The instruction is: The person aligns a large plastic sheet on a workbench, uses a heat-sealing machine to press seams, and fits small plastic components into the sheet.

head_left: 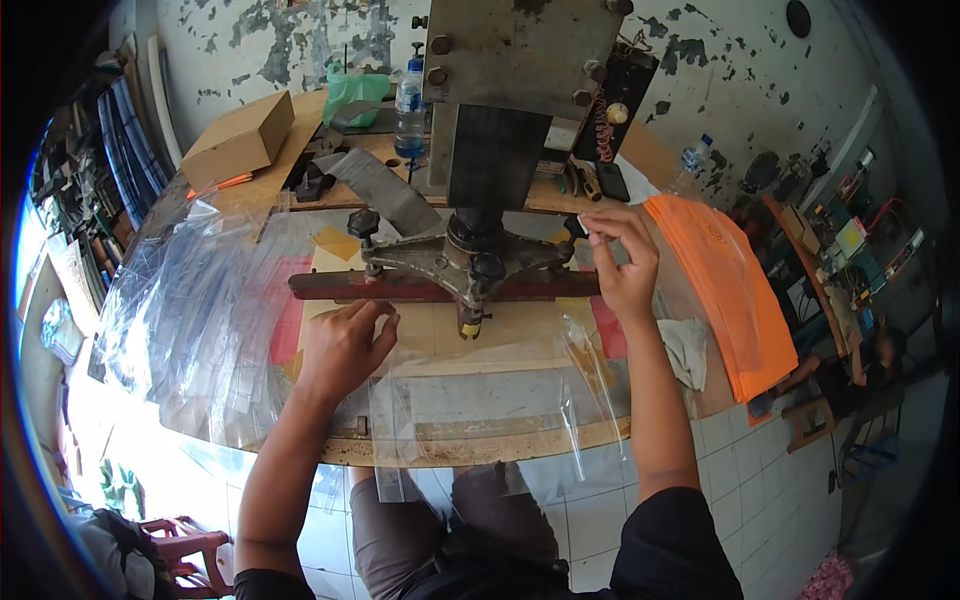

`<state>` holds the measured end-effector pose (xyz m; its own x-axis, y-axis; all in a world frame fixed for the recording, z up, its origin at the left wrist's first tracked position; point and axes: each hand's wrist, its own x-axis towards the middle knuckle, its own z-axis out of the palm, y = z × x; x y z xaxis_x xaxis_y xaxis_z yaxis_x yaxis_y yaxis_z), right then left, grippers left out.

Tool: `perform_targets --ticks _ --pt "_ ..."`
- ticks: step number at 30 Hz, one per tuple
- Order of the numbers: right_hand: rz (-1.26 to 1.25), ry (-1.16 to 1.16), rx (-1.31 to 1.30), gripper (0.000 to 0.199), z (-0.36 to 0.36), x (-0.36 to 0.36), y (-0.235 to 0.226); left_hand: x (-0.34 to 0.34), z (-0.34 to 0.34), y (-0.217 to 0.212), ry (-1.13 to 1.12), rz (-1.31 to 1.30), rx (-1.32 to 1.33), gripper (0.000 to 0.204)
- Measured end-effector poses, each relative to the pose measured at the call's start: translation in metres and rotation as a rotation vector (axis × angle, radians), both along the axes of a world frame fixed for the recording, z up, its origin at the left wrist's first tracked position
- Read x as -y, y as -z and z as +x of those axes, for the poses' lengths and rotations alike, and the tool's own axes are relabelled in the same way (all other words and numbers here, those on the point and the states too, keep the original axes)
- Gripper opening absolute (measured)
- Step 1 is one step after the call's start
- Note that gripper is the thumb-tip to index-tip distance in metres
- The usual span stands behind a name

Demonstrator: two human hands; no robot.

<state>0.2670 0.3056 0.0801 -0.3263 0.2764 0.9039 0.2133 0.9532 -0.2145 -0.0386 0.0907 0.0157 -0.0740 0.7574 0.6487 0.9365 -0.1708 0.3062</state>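
The left hand [345,345] lies on the counter [500,445] just under the red bar [400,288] of a press machine [480,240], its grip closed down, fingers curled and pressing a clear plastic sheet [400,420] that hangs over the counter's near edge. The right hand [622,262] is raised at the right end of the bar, thumb and fingertips pinched together on the edge of something thin and clear beside a black knob [574,226]; exactly what it pinches is too small to tell. A stack of orange plastic bags [725,300] lies to the right of that hand, with a white cloth [688,350] near its lower edge. A heap of clear plastic bags [190,310] covers the left of the counter. Behind the machine stand a water bottle [409,105], a green bag [355,92] and a cardboard box [240,138].
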Motion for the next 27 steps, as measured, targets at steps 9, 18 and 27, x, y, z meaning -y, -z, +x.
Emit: perform_targets --ticks 9,18,27 --pt "0.037 0.040 -0.087 0.017 -0.004 0.001 0.016 0.002 0.007 -0.004 0.045 -0.069 0.029 0.008" --pt "0.185 0.146 -0.050 0.024 -0.005 0.007 0.013 0.003 0.010 -0.005 0.057 -0.105 0.021 0.007" --pt "-0.104 0.135 -0.166 0.018 -0.009 0.012 0.018 0.002 0.013 -0.008 0.045 -0.127 0.043 0.006"
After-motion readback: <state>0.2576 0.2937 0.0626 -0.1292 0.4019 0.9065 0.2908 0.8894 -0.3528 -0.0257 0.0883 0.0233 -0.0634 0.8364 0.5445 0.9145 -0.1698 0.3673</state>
